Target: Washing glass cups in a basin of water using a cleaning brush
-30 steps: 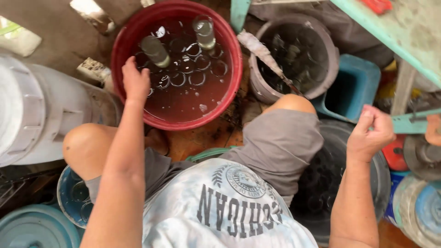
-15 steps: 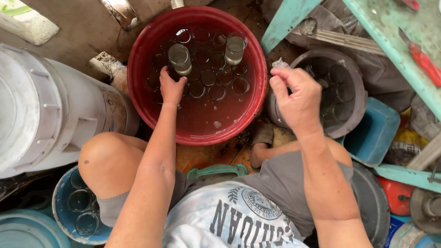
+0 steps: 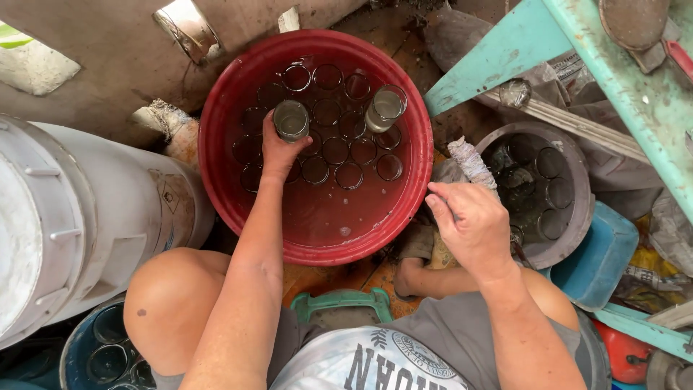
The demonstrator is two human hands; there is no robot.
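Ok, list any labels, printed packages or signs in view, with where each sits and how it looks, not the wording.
Label: on the white drum's side at left, pale rectangle with a small diamond mark.
Printed wrapper: far right by the blue tub, crumpled, pale with dark print.
Shirt print: bottom centre, dark letters and round emblem.

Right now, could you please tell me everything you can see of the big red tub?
The red tub is round, looks like plastic, and sits upright on the ground between a white drum and a grey bucket. It holds murky brownish water with many glass jars sunk in rows. Two jars stand above the water; the left hand grips one. The right hand is outside its rim, holding a cloth-wrapped stick.
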